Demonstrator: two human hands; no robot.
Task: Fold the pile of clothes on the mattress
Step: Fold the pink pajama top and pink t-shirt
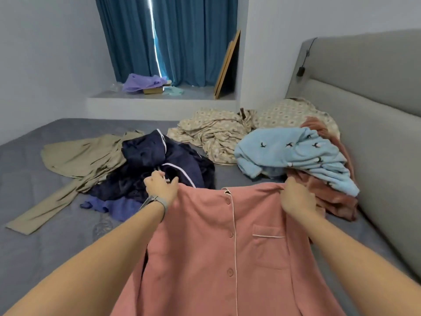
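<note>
A pink buttoned pyjama top (218,247) with white piping and a chest pocket hangs stretched in front of me over the grey mattress (45,247). My left hand (161,188) grips its upper left corner, and my right hand (296,197) grips the upper right corner. Beyond it lie unfolded clothes: a navy satin garment (164,165), an olive long-sleeved garment (75,163), a blue-purple piece (118,207), a light blue fleece top (296,151), a reddish-brown fleece garment (330,197) and a beige patterned cloth (218,133).
A grey padded headboard (376,110) runs along the right side. At the back, a raised window ledge (159,101) carries purple cloth (143,83) and a box, beneath blue curtains (168,37). Wooden boards (227,65) lean in the corner.
</note>
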